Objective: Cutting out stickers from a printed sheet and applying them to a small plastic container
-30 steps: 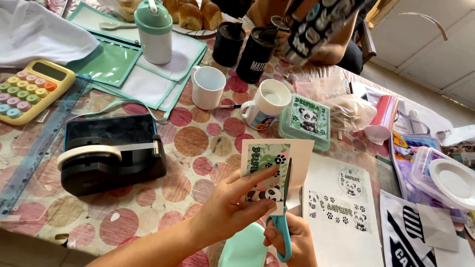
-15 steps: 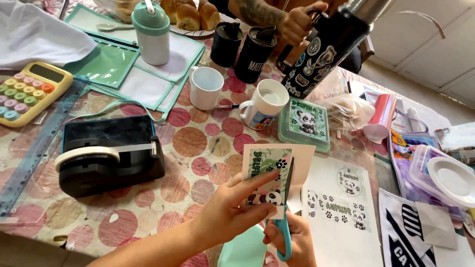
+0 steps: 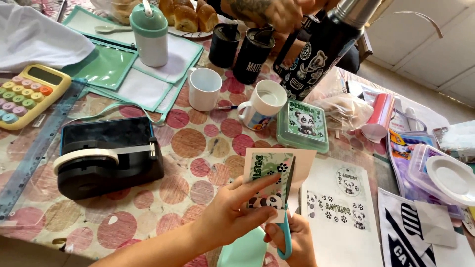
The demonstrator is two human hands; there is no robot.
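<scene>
Since the earlier frames, the dark sticker-covered flask at the far edge has been tilted over by another person's hand, while the cutting hands have stayed in place. The panda-printed sheet is held upright above the desk, pinched by the left hand with fingers closed on its lower edge. The teal-handled scissors are gripped by the right hand, fingers closed through the handles; the blades are set into the sheet's right part. A white page of panda stickers lies just beside the hands. A black tape dispenser stands to the left, near a yellow calculator. Two white mugs are seen further back, beside a green panda-lidded box. A ruler lies along the left edge.
</scene>
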